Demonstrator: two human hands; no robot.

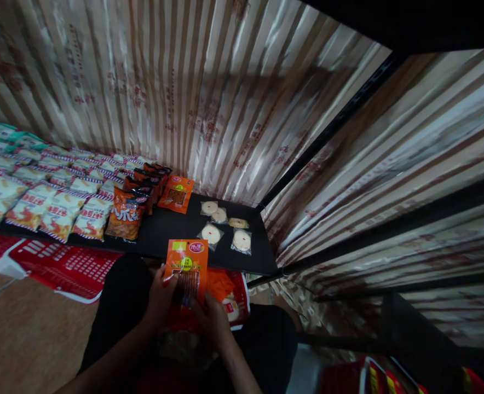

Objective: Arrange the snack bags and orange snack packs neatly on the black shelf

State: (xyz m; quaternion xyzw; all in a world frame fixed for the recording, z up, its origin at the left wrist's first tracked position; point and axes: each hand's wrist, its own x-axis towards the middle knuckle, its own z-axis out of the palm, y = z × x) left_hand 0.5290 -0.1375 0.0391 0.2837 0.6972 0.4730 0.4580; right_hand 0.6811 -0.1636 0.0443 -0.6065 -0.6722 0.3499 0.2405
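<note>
An orange snack packet [187,262] with a clear window showing brown sticks is held upright between my two hands, over the shelf's front edge. My left hand [160,293] grips its left side, thumb on the front. At the lower right edge, my right hand [213,317] pinches the packet. A similar orange packet [176,194] lies at the back of the black shelf [163,232]. To the right are several round pale crackers in clear wrappers [211,234]. Below my hands, a red basket [244,295] between my knees contains orange packets, partly hidden.
Rows of white snack bags [92,217] fill the left of the shelf, beside brown-orange bags [127,213]. A red basket [65,268] sits under the shelf. Black metal posts [328,137] and striped curtain [225,109] close off the back and right. Another red container [344,377] stands lower right.
</note>
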